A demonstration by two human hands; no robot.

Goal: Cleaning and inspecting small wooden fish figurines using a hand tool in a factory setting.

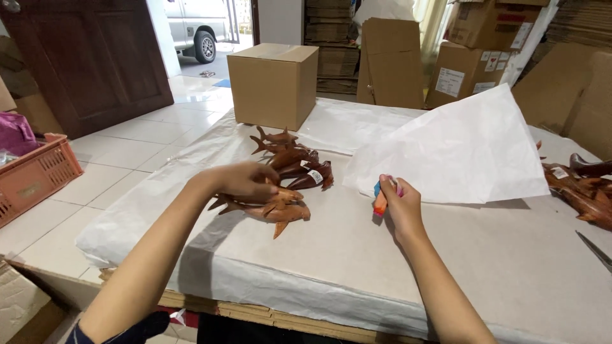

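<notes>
Head cam: left hand [245, 180] has its grip closed on a carved wooden dolphin [271, 209] mid-frame on the table [484, 255], right hand [398, 204] pinches a small orange-blue tool [380, 200] against the white paper sheet [456, 150]. Looks like wrapping; next, carving goes onto paper.

— What do we have under our left hand [245, 180]?

— A brown carved wooden dolphin [271, 209], lying flat on its side, fins out, just in front of the pile of wooden dolphins [293, 162].

— And in our right hand [400, 205]?

— An orange and blue marker [380, 199], pinched nearly upright, right of that pile, at the edge of the lifted white paper sheet [459, 153].
</notes>
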